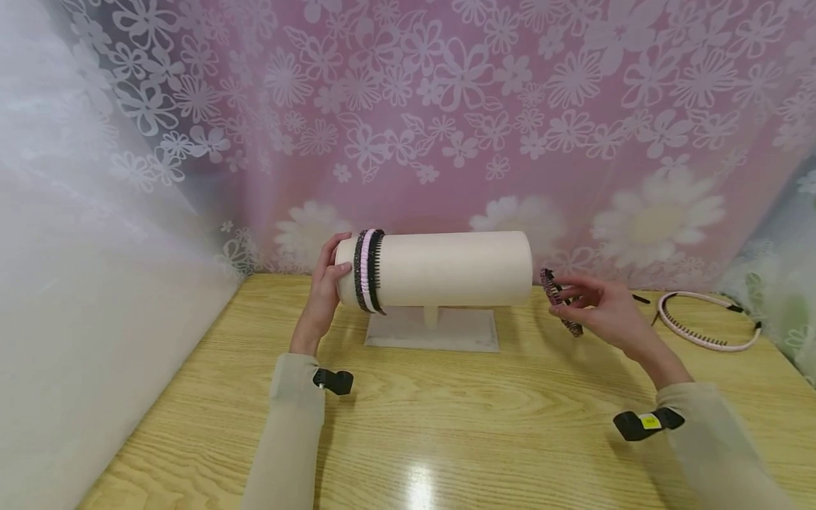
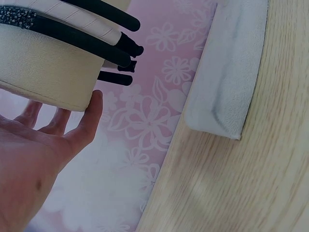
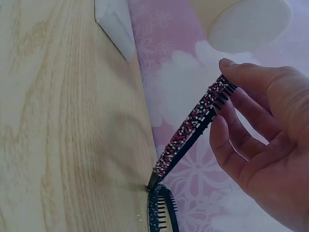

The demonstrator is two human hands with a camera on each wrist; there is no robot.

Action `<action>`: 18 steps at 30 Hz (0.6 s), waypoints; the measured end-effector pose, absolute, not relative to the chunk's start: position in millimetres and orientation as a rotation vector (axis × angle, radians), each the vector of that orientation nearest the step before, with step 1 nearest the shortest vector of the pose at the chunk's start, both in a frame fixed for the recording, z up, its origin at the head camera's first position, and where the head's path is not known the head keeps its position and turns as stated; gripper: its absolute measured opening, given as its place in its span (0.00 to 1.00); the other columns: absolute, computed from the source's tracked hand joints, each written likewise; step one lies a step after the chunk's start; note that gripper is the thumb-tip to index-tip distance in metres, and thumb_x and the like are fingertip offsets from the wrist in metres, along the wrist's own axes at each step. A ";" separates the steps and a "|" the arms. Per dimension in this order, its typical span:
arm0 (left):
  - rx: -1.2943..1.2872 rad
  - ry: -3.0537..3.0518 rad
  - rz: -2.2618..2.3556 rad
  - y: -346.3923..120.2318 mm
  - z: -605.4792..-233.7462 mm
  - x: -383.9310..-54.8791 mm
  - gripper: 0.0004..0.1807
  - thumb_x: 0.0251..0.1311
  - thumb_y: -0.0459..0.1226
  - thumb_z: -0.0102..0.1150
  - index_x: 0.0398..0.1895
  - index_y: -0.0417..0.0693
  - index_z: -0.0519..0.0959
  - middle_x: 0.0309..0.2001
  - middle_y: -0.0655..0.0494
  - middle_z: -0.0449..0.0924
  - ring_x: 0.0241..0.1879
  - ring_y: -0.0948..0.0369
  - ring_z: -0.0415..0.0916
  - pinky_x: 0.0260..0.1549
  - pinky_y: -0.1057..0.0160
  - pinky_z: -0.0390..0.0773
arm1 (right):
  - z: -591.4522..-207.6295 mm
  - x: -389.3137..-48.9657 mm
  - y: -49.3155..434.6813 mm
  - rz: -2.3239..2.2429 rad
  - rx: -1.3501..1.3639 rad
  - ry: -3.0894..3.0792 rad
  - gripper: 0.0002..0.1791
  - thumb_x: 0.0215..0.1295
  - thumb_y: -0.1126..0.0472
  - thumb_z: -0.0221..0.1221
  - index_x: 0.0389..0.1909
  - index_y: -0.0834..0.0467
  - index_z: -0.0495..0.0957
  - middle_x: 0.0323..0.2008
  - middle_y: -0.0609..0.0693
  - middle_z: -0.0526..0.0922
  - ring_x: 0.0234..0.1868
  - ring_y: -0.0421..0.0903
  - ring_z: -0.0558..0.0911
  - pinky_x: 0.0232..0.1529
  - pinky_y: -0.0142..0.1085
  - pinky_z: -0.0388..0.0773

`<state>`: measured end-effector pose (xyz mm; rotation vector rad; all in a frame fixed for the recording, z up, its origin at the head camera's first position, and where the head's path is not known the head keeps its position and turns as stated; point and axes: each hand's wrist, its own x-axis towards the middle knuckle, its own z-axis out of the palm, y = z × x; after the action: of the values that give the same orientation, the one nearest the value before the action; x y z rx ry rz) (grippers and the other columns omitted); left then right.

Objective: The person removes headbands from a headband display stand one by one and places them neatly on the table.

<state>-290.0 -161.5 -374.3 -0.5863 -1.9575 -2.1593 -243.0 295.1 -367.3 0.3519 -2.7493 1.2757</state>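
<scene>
A cream headband display stand (image 1: 455, 265) holds its padded cylinder level on a short post. My left hand (image 1: 323, 290) grips the cylinder's left end, thumb in front; in the left wrist view the fingertips (image 2: 94, 104) touch its end rim. Several headbands (image 1: 366, 270), dark glittery, pink and black toothed, sit side by side around the cylinder near that hand. Off the cylinder's right end, my right hand (image 1: 599, 308) pinches a beaded pink-and-black headband (image 3: 190, 128) with small teeth inside, thumb on its beaded face. This headband hangs apart from the stand.
The stand's pale rectangular base (image 1: 433, 340) rests on the wood-grain table (image 1: 408, 411). A pink toothed headband (image 1: 707, 343) lies at the right. A dark toothed headband (image 3: 154, 210) shows in the right wrist view. A pink flowered curtain (image 1: 408, 163) hangs behind the table.
</scene>
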 end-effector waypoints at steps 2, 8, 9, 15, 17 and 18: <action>-0.588 -1.958 -2.159 -161.5 -373.8 -289.5 0.31 0.69 0.42 0.44 0.76 0.57 0.59 0.69 0.61 0.67 0.61 0.58 0.69 0.51 0.63 0.76 | -368.8 -244.5 294.0 1.262 0.355 -2.759 0.28 0.65 0.51 0.69 0.64 0.55 0.77 0.47 0.60 0.87 0.37 0.33 0.83 0.33 0.39 0.82; -0.589 -1.954 -2.169 -161.0 -373.1 -288.8 0.31 0.69 0.41 0.44 0.76 0.56 0.59 0.69 0.62 0.67 0.61 0.58 0.69 0.51 0.64 0.76 | -373.8 -250.7 287.7 1.304 0.367 -2.749 0.29 0.65 0.54 0.69 0.64 0.59 0.78 0.43 0.61 0.88 0.33 0.35 0.85 0.28 0.39 0.80; -0.591 -1.953 -2.169 -161.1 -373.2 -288.8 0.31 0.69 0.41 0.44 0.76 0.56 0.59 0.69 0.61 0.67 0.61 0.58 0.69 0.52 0.64 0.76 | -374.6 -251.6 286.2 1.314 0.366 -2.746 0.29 0.65 0.55 0.69 0.64 0.60 0.78 0.43 0.61 0.88 0.33 0.35 0.85 0.27 0.38 0.80; -0.598 -1.955 -2.161 -161.7 -373.9 -288.6 0.32 0.69 0.42 0.44 0.77 0.55 0.58 0.69 0.62 0.67 0.61 0.58 0.69 0.52 0.64 0.75 | -381.4 -256.0 277.5 1.262 0.321 -2.747 0.24 0.62 0.53 0.71 0.56 0.60 0.83 0.41 0.60 0.89 0.32 0.31 0.83 0.28 0.34 0.79; -0.603 -1.954 -2.160 -161.8 -374.1 -289.3 0.32 0.68 0.42 0.44 0.77 0.55 0.58 0.69 0.61 0.67 0.61 0.58 0.69 0.52 0.64 0.75 | -384.3 -257.0 275.4 1.243 0.309 -2.763 0.24 0.62 0.52 0.71 0.55 0.59 0.83 0.41 0.59 0.89 0.33 0.31 0.83 0.29 0.33 0.79; -0.606 -1.953 -2.160 -161.9 -374.2 -289.6 0.33 0.68 0.42 0.44 0.77 0.54 0.57 0.69 0.61 0.67 0.61 0.58 0.69 0.52 0.64 0.75 | -385.7 -257.3 274.3 1.242 0.304 -2.770 0.24 0.62 0.52 0.71 0.55 0.59 0.83 0.40 0.58 0.89 0.33 0.32 0.83 0.30 0.33 0.79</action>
<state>-289.6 -161.9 -374.2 -0.6061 -1.9527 -2.1603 -257.3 274.3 -385.7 0.3037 -2.7702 1.2419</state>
